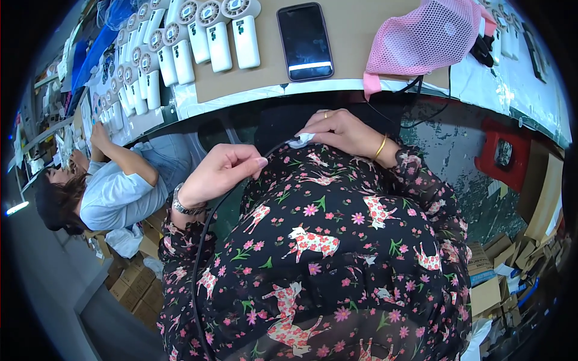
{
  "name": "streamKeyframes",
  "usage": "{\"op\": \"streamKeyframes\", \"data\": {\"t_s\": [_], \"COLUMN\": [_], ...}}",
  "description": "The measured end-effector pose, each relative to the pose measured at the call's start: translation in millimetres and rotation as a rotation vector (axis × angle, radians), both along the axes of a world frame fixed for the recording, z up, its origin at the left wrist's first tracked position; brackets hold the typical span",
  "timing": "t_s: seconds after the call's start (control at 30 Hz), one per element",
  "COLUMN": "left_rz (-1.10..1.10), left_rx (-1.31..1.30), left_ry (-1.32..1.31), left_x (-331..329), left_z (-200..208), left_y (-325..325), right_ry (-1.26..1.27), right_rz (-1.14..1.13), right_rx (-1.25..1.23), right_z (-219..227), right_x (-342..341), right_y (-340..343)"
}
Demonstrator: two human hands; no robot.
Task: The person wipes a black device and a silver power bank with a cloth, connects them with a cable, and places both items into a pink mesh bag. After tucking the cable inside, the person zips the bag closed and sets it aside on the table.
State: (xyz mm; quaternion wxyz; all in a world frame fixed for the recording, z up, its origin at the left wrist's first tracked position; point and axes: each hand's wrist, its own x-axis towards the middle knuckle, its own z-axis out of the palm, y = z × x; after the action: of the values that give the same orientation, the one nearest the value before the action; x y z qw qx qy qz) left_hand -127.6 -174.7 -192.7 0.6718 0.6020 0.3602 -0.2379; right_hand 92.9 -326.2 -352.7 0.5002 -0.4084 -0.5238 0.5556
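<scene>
My left hand (220,173) is closed in a pinch just left of my lap, thumb and forefinger together on a thin black cable (202,246). That cable hangs down past my left forearm and also runs from the fingertips toward a small white crumpled piece (301,140), perhaps cloth or tissue. My right hand (344,131) rests over my lap with its fingers curled on this white piece. The fingers partly cover it, so how cable and white piece meet is hidden. Both hands are below the table's near edge.
On the table (253,84) lie a dark phone (305,41), rows of white handheld fans (218,47) and a pink mesh bag (421,39) with black cords. A person (123,192) works at the left. A red stool (503,155) and cardboard boxes (484,296) are at the right.
</scene>
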Motion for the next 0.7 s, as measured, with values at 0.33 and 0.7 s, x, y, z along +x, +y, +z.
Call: {"op": "streamKeyframes", "data": {"t_s": [0.33, 0.7], "left_rz": [-0.091, -0.15], "left_rx": [0.022, 0.104], "left_ry": [0.002, -0.047], "left_x": [-1.3, 6.6], "left_z": [-3.0, -2.7], "left_y": [-2.5, 1.9], "right_ry": [0.16, 0.032], "right_rz": [0.194, 0.177], "right_rx": [-0.138, -0.041], "right_z": [0.8, -2.9], "right_x": [2.5, 6.4], "right_y": [8.2, 3.9]}}
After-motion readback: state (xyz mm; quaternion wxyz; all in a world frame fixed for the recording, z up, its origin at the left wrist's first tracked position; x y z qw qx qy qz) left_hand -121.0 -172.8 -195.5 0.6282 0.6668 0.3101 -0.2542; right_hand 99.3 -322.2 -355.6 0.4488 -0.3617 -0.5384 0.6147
